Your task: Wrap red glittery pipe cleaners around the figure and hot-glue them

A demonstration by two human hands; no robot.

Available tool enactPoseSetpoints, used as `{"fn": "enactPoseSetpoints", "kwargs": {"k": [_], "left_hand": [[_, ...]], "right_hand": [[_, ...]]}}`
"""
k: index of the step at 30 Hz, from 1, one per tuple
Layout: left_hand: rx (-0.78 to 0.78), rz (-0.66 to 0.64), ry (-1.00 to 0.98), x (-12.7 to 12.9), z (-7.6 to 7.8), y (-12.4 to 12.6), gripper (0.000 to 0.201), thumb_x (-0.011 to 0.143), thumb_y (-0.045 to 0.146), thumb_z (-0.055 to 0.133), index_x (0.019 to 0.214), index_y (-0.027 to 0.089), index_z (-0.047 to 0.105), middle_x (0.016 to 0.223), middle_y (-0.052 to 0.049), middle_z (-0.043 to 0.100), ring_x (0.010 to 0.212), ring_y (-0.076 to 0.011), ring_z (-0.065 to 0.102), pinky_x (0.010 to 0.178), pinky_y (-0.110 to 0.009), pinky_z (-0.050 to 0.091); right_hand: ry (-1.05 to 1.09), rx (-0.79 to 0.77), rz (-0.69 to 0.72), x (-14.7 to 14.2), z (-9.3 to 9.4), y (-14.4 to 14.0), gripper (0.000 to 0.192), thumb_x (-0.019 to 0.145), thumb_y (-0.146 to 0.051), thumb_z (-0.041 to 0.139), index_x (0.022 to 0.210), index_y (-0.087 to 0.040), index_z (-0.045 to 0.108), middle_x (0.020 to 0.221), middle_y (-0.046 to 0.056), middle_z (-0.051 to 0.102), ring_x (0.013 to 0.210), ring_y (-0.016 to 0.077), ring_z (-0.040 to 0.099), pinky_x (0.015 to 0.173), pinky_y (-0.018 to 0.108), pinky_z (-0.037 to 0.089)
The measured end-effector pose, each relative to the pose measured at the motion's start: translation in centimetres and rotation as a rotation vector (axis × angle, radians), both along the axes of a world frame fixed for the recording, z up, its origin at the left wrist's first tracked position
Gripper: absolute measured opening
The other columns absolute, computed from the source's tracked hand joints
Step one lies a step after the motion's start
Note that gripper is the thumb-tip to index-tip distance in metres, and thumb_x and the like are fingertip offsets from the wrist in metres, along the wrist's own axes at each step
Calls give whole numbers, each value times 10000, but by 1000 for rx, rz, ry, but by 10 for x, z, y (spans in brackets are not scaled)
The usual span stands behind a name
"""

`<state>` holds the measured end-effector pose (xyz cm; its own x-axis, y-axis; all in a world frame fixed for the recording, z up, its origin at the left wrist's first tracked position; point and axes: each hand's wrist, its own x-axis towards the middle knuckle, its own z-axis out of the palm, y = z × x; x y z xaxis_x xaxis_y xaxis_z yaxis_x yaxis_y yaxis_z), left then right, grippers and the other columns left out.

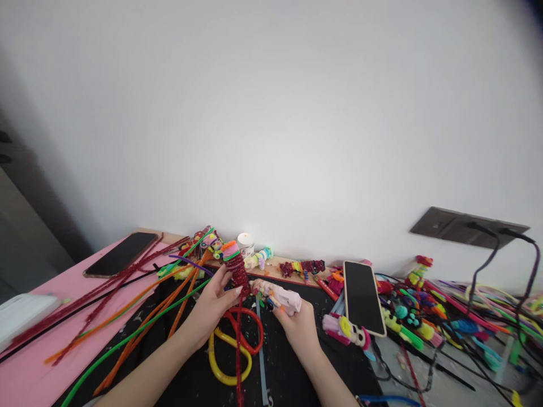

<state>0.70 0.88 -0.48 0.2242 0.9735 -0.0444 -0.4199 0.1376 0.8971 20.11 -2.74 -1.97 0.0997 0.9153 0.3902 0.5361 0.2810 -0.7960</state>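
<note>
My left hand (216, 299) is closed around a pipe-cleaner figure (238, 272), its body wound in dark red tinsel with a pink, orange and green top. A long dark red strand hangs down from it. In my right hand (299, 325) is a pale pink hot glue gun (286, 298), its stained nozzle end pointing left, close to the figure's lower part; whether they touch I cannot tell. Scissors (224, 373) with yellow and red handles lie beneath, between my forearms. Beside them runs a thin blue-grey strip (261, 356).
Green, orange and red pipe cleaners (139, 330) spread across the pink sheet (34, 384) at left, near a dark phone (123, 254). A white-edged phone (363, 297) leans at right. Finished figures, tangled pipe cleaners (475, 339) and black cables crowd the right. Behind stands the wall.
</note>
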Motion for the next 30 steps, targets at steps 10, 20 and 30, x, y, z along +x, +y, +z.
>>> {"fn": "enactPoseSetpoints", "kwargs": {"k": [10,20,30], "left_hand": [[-10,5,-6,2,3,-3,779,731,264,688,1397,334,289,1481,-91,328,1144,-293,554,883,-391,505],[-9,-4,-32,-1,-4,1,760,740,266,678,1394,314,295,1507,-100,269,1150,-300,553,911,-404,495],[123,-8,164,1,-5,-1,813,751,261,659,1428,294,209,1404,-106,441,995,-231,638,881,-349,498]], "right_hand": [[-167,-46,-99,1,2,0,52,713,-199,583,673,-175,606,611,-1,622,558,151,579,538,213,416],[-634,-39,-335,4,4,-3,416,717,-156,512,1127,-220,541,1079,94,600,965,280,558,805,396,339],[-422,249,54,-12,14,-14,418,692,-206,620,1087,-202,481,1108,109,527,1052,293,467,885,456,357]]}}
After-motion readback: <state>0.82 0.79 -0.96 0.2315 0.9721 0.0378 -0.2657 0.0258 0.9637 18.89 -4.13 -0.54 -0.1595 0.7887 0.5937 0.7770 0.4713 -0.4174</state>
